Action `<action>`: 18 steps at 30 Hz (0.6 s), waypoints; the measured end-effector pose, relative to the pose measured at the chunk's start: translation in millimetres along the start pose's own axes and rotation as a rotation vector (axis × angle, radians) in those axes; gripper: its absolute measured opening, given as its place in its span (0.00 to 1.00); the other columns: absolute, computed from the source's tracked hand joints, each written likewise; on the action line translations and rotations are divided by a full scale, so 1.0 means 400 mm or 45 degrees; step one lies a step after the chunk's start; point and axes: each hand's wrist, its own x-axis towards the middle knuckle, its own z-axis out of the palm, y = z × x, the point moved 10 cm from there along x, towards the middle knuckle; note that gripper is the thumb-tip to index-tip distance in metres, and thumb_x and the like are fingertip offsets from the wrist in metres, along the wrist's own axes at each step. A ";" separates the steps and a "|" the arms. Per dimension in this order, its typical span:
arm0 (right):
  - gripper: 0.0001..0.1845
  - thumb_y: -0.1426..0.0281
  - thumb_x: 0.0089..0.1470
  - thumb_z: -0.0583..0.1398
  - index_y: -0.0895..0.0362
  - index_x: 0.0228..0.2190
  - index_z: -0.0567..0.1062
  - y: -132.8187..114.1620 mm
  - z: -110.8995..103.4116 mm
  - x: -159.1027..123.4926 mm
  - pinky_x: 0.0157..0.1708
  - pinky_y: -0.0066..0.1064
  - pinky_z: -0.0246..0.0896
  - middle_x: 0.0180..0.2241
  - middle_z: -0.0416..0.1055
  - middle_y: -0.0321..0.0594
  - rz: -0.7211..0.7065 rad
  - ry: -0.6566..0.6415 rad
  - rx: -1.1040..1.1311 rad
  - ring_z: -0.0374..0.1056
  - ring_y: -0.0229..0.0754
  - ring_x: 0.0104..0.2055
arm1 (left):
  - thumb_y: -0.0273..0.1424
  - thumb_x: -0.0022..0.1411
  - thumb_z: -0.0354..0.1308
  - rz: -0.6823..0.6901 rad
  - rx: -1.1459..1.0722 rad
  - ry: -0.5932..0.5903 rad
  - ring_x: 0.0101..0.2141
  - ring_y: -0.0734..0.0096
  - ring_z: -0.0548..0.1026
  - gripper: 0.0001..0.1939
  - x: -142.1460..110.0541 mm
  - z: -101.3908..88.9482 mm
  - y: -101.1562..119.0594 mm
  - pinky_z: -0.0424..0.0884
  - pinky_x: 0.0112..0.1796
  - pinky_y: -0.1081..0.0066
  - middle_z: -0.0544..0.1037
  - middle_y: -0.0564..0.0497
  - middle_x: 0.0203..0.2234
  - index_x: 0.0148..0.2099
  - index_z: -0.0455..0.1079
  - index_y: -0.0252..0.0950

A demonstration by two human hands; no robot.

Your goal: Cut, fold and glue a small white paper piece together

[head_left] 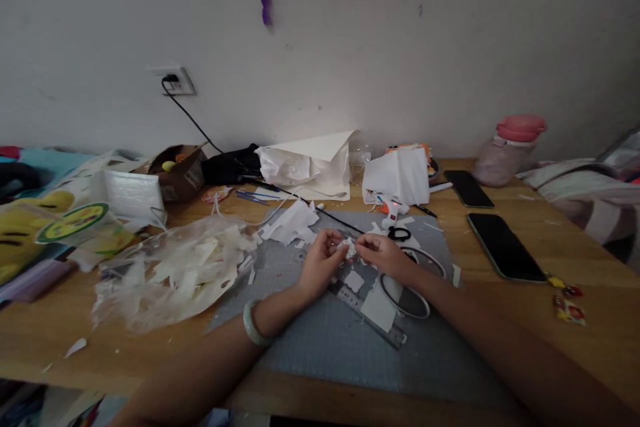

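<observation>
Both my hands meet over a grey cutting mat. Between the fingertips of my left hand and my right hand is a small white paper piece with dark marks. Its exact shape is partly hidden by the fingers. Just below it lies a small white paper cutout. A metal ruler runs diagonally on the mat, partly under a pale card. Right of it, beneath my right forearm, lies a looped white cord. Black-handled scissors and a white glue gun lie behind my right hand.
At left a clear plastic bag holds paper scraps, near a lidded cup and a cardboard box. Two phones and a pink-lidded bottle are at right. Torn white paper lies behind my left hand.
</observation>
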 end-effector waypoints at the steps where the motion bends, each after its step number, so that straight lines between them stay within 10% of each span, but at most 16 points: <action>1: 0.14 0.58 0.45 0.55 0.57 0.24 0.65 -0.001 -0.001 -0.001 0.21 0.26 0.44 0.18 0.55 0.29 0.001 0.004 0.003 0.50 0.32 0.20 | 0.36 0.47 0.61 -0.008 0.017 -0.006 0.21 0.80 0.69 0.16 0.000 0.001 -0.001 0.66 0.24 0.76 0.67 0.59 0.25 0.35 0.58 0.37; 18: 0.16 0.56 0.45 0.55 0.56 0.21 0.65 -0.019 -0.016 0.001 0.22 0.27 0.49 0.17 0.57 0.30 -0.031 0.073 0.032 0.54 0.33 0.20 | 0.39 0.47 0.60 -0.086 0.104 -0.072 0.17 0.81 0.66 0.18 -0.001 0.008 -0.010 0.58 0.21 0.78 0.67 0.60 0.21 0.37 0.59 0.36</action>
